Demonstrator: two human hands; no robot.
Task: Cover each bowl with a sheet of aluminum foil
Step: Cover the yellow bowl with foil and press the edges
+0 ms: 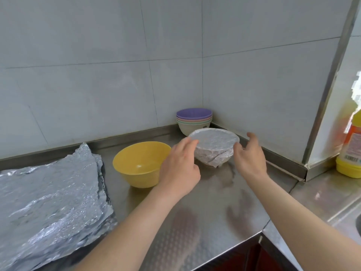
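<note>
A foil-wrapped bowl [214, 145] stands on the steel counter [205, 222] near the back corner, its top and sides covered in crinkled foil. My left hand [179, 167] is just left of it, fingers relaxed, fingertips close to its rim. My right hand [251, 155] hovers at its right side with fingers loosely spread, holding nothing. An uncovered yellow bowl [140, 163] sits left of the wrapped one, partly behind my left hand. A stack of several bowls [194, 119], purple on top, stands in the corner. A pile of foil sheets [48, 202] lies at the left.
Grey tiled walls close the counter at the back and right. A yellow and orange bottle [349, 151] stands on the counter at the far right, past a wall corner. A sink edge [358, 225] shows at the right border.
</note>
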